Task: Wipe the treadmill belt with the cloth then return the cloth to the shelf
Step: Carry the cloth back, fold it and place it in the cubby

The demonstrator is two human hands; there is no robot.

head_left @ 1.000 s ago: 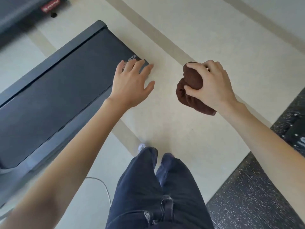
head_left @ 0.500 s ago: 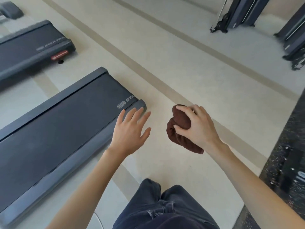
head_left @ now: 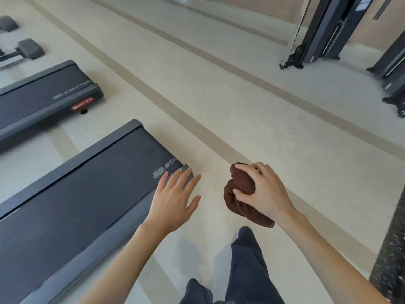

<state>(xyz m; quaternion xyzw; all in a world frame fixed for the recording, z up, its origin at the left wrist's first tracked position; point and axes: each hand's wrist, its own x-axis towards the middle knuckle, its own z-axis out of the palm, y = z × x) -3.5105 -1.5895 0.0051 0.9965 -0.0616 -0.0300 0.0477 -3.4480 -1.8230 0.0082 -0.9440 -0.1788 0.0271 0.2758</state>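
- Head view looked down on a pale beige floor [head_left: 252, 102], smooth and matte, crossed by darker tan stripes [head_left: 197, 128] running diagonally.
- The nearest treadmill [head_left: 131, 218] lay low at the left. Its dark belt [head_left: 76, 194] was framed by grey side rails, and a logo was printed near the rear end.
- The left hand [head_left: 173, 200] was over the treadmill's rear corner, palm down, its fingers [head_left: 175, 178] straight and spread, holding nothing. Whether they touched the end cap could not be told.
- The right hand [head_left: 265, 194] was above the bare floor just right of the treadmill. Its fingers [head_left: 247, 167] curled over a bunched brown cloth [head_left: 242, 183], with the thumb pressed into the cloth's side.
- The cloth was held in the air, off the belt, with a fold hanging below the palm.
- A second treadmill [head_left: 32, 99] lay parallel farther left, with a red oval badge on its rear edge.
- Grey padded equipment [head_left: 28, 48] sat in the top left corner.
- Tall dark machines [head_left: 322, 29] stood at the upper right before a beige wall.
- A dark speckled mat [head_left: 390, 249] ran along the right edge.
- Dark trousers [head_left: 247, 270] and a shoe tip [head_left: 240, 231] showed at the bottom.
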